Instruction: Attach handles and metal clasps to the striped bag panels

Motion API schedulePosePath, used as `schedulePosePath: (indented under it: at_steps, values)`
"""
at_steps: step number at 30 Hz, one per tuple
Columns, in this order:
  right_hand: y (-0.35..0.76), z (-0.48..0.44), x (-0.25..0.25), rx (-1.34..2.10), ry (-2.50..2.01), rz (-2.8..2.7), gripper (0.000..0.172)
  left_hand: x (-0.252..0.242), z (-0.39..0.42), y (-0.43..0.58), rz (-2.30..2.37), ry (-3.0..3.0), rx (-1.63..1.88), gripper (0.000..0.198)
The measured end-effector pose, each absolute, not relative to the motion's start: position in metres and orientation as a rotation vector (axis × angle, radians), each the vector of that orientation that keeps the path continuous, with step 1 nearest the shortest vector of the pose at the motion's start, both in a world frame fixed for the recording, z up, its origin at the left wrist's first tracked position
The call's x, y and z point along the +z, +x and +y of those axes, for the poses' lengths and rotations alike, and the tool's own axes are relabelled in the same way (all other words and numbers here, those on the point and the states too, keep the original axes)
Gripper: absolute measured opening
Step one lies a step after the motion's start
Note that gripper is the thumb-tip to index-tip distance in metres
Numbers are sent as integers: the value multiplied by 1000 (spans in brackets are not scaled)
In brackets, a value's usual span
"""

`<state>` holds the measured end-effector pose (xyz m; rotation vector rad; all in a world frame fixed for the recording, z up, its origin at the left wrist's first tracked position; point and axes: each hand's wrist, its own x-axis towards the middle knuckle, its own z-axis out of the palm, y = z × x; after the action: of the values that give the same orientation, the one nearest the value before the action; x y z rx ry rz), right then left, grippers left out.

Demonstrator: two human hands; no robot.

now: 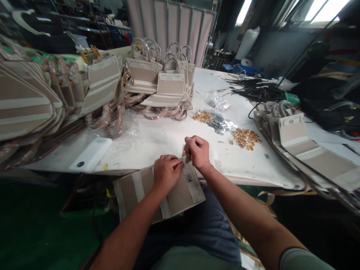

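A beige tote bag with white bands [180, 195] lies across my lap at the table's near edge. My left hand [165, 173] rests on its upper edge with fingers closed in a pinch on the bag's top strip. My right hand [197, 151] is closed just beside it, pinching a small piece at the same spot; the piece is too small to name. The two hands nearly touch.
The white table [157, 142] carries piles of gold fittings [246, 137], silver fittings [219, 122], a white power bank [91, 154], and stacked beige bags at the left [33, 105], the back [165, 88] and the right [298, 142]. Black straps [253, 88] lie far right.
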<state>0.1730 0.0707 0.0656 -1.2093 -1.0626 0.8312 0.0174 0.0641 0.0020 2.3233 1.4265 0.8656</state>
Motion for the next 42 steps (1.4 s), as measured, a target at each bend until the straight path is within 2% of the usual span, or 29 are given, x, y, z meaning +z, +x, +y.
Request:
schedulePosePath:
  at_steps: [5, 15, 20, 24, 27, 30, 34, 42]
  values:
    - [186, 80, 69, 895, -1028, -830, 47, 1, 64, 17, 1400, 2335, 883, 14]
    - [191, 84, 65, 970, -939, -672, 46, 2, 63, 18, 1413, 2304, 869, 14]
    - [176, 79, 64, 936, -936, -813, 46, 1, 63, 18, 1417, 2313, 870, 14]
    - [160, 72, 66, 882, -1123, -1102, 48, 3, 64, 15, 1402, 2346, 830, 16]
    - [156, 69, 70, 845, -1215, -1273, 49, 8, 64, 9, 1378, 2376, 758, 20]
    - [159, 65, 73, 880, -1173, -1292, 50, 18, 67, 3, 1475, 2386, 605, 32]
    - [167, 57, 78, 948, -1148, -1308, 55, 32, 79, 5, 1611, 2303, 348, 30]
    - [162, 61, 92, 948, -1065, -1302, 59, 40, 106, 14, 1634, 2151, 134, 33]
